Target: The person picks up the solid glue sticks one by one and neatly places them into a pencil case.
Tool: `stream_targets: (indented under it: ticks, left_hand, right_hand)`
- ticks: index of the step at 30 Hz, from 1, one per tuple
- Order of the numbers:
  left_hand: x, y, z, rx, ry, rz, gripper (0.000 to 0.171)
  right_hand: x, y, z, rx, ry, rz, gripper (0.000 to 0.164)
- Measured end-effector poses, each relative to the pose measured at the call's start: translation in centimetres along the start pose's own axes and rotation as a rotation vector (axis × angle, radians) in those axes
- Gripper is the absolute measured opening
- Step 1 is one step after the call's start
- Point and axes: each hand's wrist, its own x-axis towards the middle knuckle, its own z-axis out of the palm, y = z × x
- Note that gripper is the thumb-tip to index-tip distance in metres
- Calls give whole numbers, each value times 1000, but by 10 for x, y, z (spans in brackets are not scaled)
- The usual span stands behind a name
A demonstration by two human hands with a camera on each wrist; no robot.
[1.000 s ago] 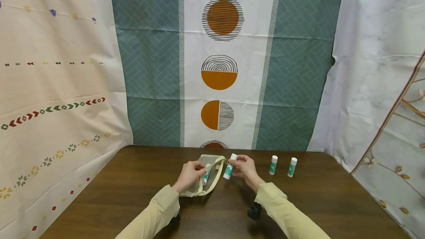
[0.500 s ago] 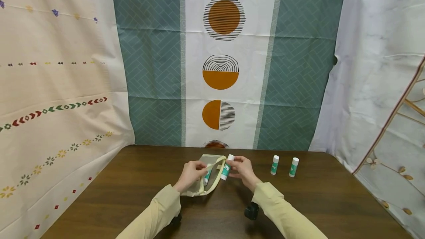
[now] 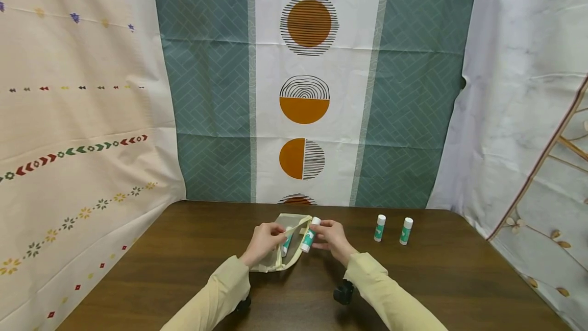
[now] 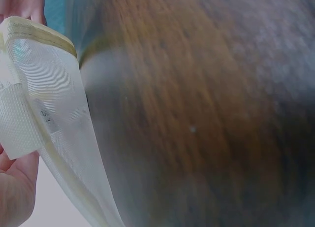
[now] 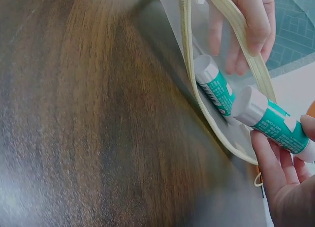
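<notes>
My left hand (image 3: 264,242) pinches the upper edge of a cream mesh zipper pouch (image 3: 271,263), whose mouth gapes toward the right. One green-and-white glue stick (image 5: 216,89) lies inside the pouch, seen through the mouth in the right wrist view. Between the thumb and fingers of my right hand (image 3: 334,239) is a second glue stick (image 3: 310,235), tilted, its lower end at the pouch mouth. In the left wrist view the mesh side of the pouch (image 4: 54,84) hides most of what is within.
Two more glue sticks, one nearer the middle (image 3: 379,228) and one farther right (image 3: 406,231), stand upright on the brown wooden table (image 3: 441,275). Patterned cloths (image 3: 206,91) hang behind and along both sides of the table.
My right hand has moved left with its glue stick, bringing it from beside the pouch to the pouch mouth. My left hand stays on the pouch edge.
</notes>
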Motion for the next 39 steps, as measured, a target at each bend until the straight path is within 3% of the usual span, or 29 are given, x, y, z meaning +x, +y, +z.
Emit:
stream_targets:
  ticks: [20, 27, 39]
  left_hand:
    - [0, -1, -2, 4, -2, -5, 8]
    - [0, 2, -1, 10, -1, -10, 8]
    - [0, 4, -1, 4, -6, -17, 9]
  right_hand:
    - [-1, 6, 16, -30, -74, 94, 47]
    - [0, 8, 17, -35, -68, 116, 52]
    - [4, 10, 21, -75, -48, 140, 43]
